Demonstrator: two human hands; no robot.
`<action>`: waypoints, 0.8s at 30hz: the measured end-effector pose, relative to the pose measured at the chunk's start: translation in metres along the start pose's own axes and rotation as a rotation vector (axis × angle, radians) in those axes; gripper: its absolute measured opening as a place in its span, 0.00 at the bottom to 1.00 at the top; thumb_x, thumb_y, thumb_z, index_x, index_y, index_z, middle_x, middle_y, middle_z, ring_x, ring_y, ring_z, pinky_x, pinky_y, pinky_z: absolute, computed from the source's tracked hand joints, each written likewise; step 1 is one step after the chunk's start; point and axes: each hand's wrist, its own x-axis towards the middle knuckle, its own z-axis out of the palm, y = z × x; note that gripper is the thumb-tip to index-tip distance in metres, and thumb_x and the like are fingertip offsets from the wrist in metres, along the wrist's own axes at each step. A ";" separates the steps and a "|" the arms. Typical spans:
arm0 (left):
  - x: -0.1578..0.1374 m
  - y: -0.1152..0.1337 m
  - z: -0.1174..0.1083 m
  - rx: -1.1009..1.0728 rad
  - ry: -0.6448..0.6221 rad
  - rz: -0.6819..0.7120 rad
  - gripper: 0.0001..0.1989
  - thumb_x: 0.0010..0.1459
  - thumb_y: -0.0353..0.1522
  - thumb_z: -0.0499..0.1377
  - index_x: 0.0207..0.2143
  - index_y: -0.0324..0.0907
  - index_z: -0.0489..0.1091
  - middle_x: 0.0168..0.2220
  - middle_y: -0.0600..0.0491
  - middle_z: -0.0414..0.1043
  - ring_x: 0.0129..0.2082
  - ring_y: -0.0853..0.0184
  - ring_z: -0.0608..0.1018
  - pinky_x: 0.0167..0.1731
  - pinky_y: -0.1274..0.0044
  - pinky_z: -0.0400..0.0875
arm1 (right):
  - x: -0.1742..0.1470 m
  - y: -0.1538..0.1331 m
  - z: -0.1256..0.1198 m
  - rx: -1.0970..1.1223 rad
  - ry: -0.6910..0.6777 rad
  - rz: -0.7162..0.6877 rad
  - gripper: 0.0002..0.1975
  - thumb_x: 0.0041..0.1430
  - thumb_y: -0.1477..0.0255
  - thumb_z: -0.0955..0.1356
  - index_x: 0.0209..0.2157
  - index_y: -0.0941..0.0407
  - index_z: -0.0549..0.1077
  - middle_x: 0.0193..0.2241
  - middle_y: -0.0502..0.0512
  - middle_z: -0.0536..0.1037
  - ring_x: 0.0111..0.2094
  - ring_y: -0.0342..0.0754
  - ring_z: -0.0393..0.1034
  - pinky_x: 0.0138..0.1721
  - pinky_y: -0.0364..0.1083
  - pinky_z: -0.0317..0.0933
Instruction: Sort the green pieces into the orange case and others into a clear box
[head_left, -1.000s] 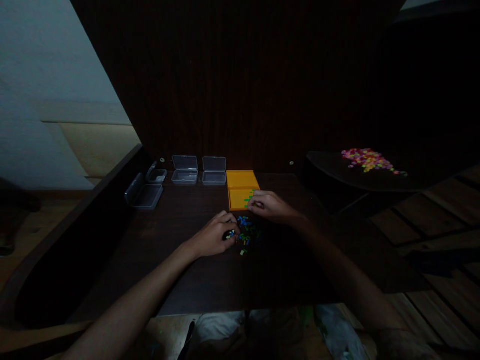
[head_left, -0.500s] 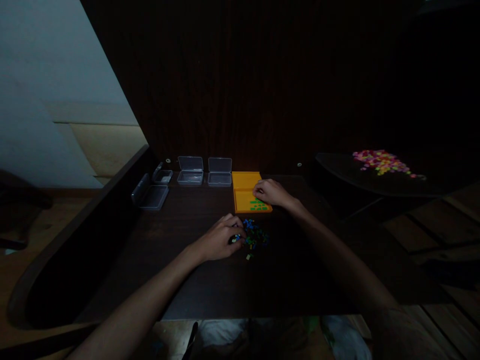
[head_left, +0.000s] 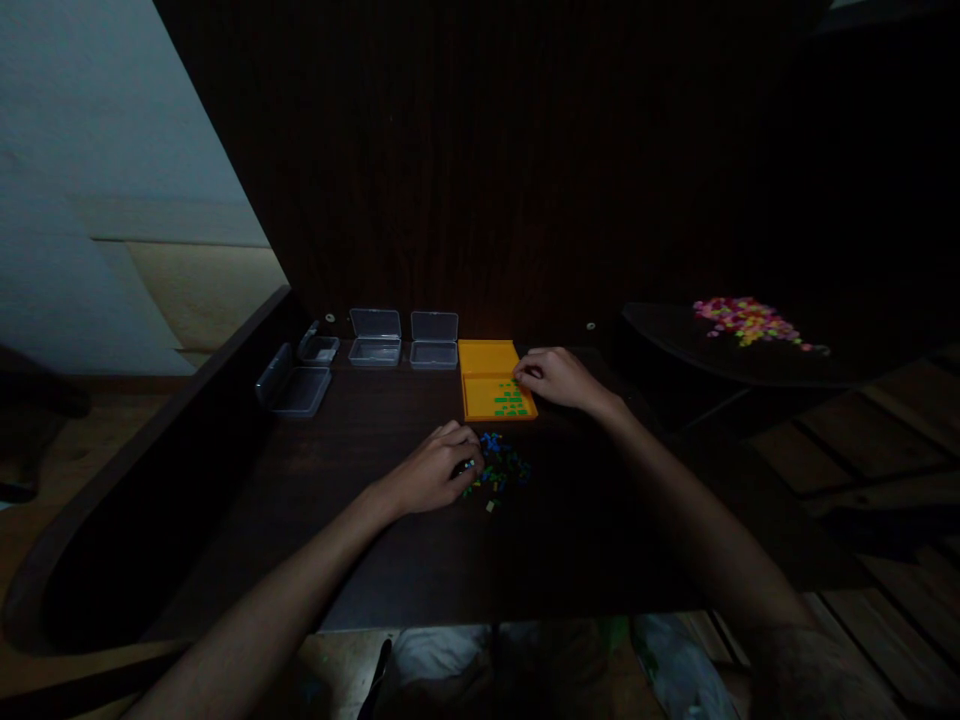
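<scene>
dark desk (head_left: 405, 575): wooden
yellow box (head_left: 480, 394): open, beyond the pile (head_left: 511, 466)
left hand (head_left: 441, 466): curled at the pile's left edge; cannot tell if gripping
right hand (head_left: 559, 376): narrow pinch above the box's right side; cannot tell if holding
pile: small pieces, mostly blue and green
green pieces (head_left: 514, 400): in rows, box's right half

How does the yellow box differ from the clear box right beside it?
Colour: the yellow box is solid yellow, while the clear box is see-through.
Size: the yellow box looks larger than the clear box.
Contents: the yellow box holds small green pieces; no green pieces show in the clear box.
Both sit open on the dark tabletop, lids at the back.
</scene>
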 end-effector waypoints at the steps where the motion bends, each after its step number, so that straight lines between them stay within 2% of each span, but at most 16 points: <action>1: 0.000 0.000 -0.001 -0.005 0.007 -0.002 0.09 0.65 0.30 0.53 0.35 0.40 0.72 0.39 0.49 0.70 0.43 0.63 0.70 0.46 0.71 0.66 | -0.006 -0.002 -0.002 0.030 0.014 -0.018 0.11 0.57 0.75 0.65 0.35 0.59 0.80 0.28 0.54 0.76 0.26 0.43 0.66 0.29 0.42 0.54; 4: 0.000 -0.002 -0.002 -0.029 0.036 -0.002 0.09 0.67 0.31 0.51 0.38 0.41 0.71 0.40 0.49 0.70 0.44 0.63 0.70 0.48 0.71 0.65 | -0.028 -0.014 0.000 0.128 0.018 -0.108 0.10 0.59 0.73 0.65 0.35 0.59 0.80 0.27 0.53 0.75 0.25 0.43 0.65 0.29 0.41 0.54; 8: 0.000 -0.006 -0.003 -0.087 0.074 0.002 0.09 0.67 0.33 0.51 0.38 0.41 0.70 0.41 0.49 0.71 0.44 0.64 0.70 0.49 0.70 0.65 | -0.060 -0.039 0.012 0.260 -0.087 -0.237 0.11 0.63 0.70 0.65 0.36 0.57 0.79 0.27 0.52 0.77 0.26 0.43 0.67 0.31 0.41 0.57; 13: 0.002 -0.009 -0.001 -0.188 0.142 -0.010 0.10 0.67 0.36 0.52 0.36 0.41 0.69 0.39 0.50 0.72 0.41 0.64 0.72 0.46 0.71 0.65 | -0.079 -0.065 0.027 0.381 -0.015 -0.207 0.09 0.63 0.67 0.67 0.41 0.55 0.78 0.32 0.53 0.80 0.32 0.44 0.72 0.38 0.43 0.61; 17: 0.004 -0.007 -0.001 -0.244 0.198 -0.014 0.11 0.66 0.38 0.54 0.34 0.41 0.70 0.36 0.50 0.72 0.40 0.64 0.72 0.44 0.72 0.66 | -0.079 -0.074 0.032 0.370 0.058 -0.157 0.09 0.61 0.65 0.69 0.38 0.55 0.78 0.28 0.51 0.78 0.29 0.44 0.71 0.35 0.42 0.61; 24: 0.003 -0.003 -0.001 -0.302 0.277 0.024 0.10 0.66 0.36 0.55 0.34 0.40 0.70 0.36 0.50 0.72 0.39 0.65 0.73 0.43 0.72 0.66 | -0.080 -0.077 0.037 0.387 0.146 -0.189 0.09 0.63 0.67 0.67 0.35 0.56 0.77 0.26 0.51 0.76 0.27 0.43 0.67 0.32 0.41 0.59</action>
